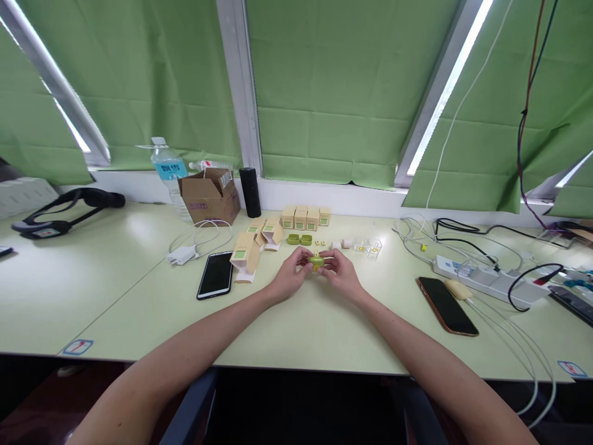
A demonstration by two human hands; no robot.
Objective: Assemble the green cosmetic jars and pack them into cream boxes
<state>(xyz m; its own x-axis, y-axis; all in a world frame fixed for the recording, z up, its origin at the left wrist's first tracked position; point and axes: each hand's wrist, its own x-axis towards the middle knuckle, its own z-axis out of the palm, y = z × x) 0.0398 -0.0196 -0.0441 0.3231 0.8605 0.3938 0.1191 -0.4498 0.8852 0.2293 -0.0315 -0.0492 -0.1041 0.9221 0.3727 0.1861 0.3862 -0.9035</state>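
Observation:
Between both hands, a little above the table, is a small shiny green case (317,262) with yellow bits at its top and bottom. My left hand (297,269) pinches its left side, and my right hand (338,271) grips the right side. Just beyond the fingers lies an open green case (299,240) in two halves. Some tiny yellow pieces (320,243) sit to the right of it. Farther right come small pale pink pieces (346,244) and clear plastic pieces (361,245) with yellow in them.
Small cardboard boxes (300,218) stand at the back; opened ones (246,252) lie left. A black phone (215,275), brown carton (210,196) and water bottle (170,173) are left. On the right are another phone (447,306), a power strip (491,282) and cables.

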